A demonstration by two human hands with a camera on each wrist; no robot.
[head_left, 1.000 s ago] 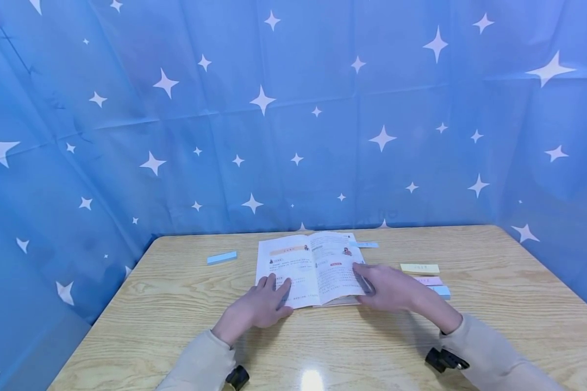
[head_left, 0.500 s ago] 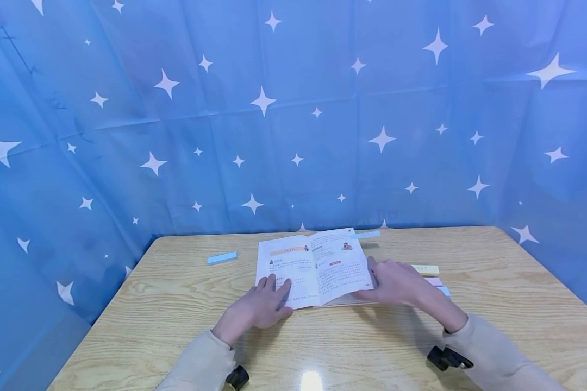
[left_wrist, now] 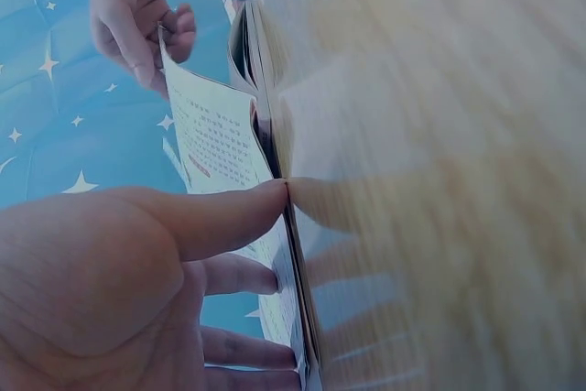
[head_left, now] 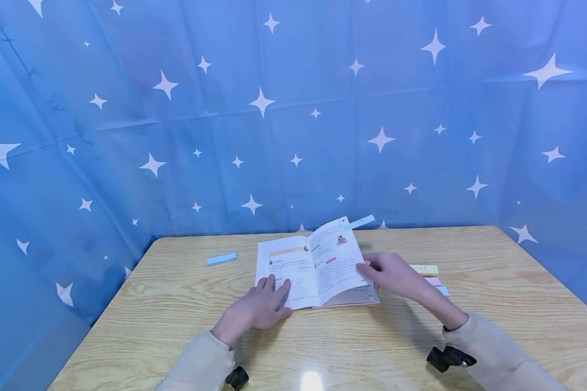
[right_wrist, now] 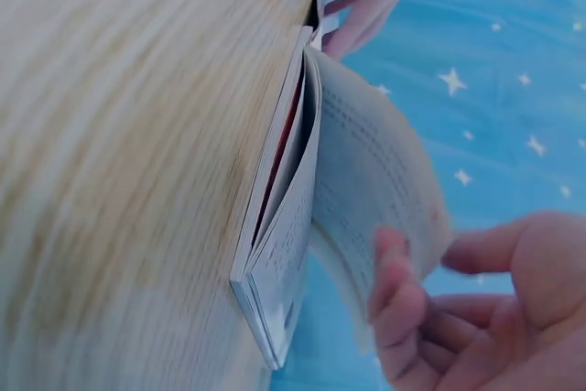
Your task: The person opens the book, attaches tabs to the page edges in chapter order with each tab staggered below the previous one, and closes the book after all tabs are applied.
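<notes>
Open book lies mid-table. Left hand rests flat on the left page, fingers straight. Right hand pinches the right page's edge, page raised and curved.

The open book carries printed lines, orange and red headings and small figures, but the print is too small to read. The yellow sticky note shows faint, illegible marks.
</notes>
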